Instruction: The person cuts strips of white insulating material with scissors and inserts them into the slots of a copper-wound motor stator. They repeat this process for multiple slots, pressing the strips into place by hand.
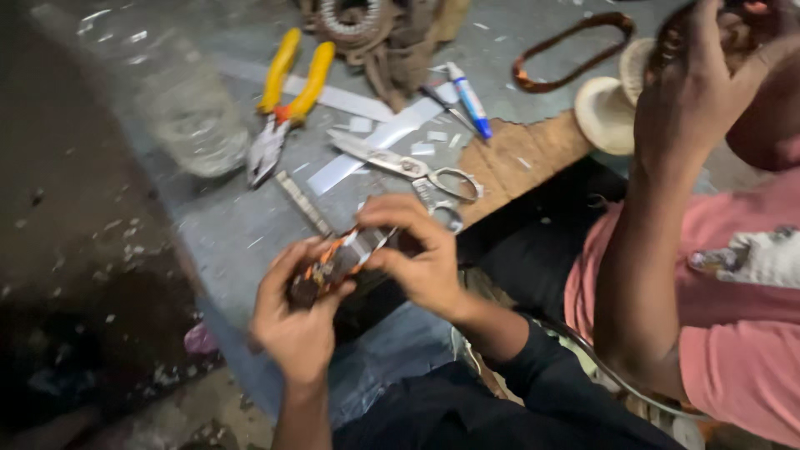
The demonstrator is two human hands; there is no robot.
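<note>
**Small wound part being worked in both hands, lower centre**

The left hand (296, 321) is gripping a dark, copper-wound part (329, 268); the right hand (421, 254) is pinching a pale strip (369, 242) at its upper end, apparently only partly seated. Scissors (408, 165) and yellow-handled pliers (283, 104) are lying unused above.

Blurred bottle (179, 108) (co-worker's head cropped)

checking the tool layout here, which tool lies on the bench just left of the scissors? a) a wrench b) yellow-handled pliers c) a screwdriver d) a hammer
b: the yellow-handled pliers lie on the grey bench left of the scissors, beyond the left hand and right hand holding a small wound part.
</note>
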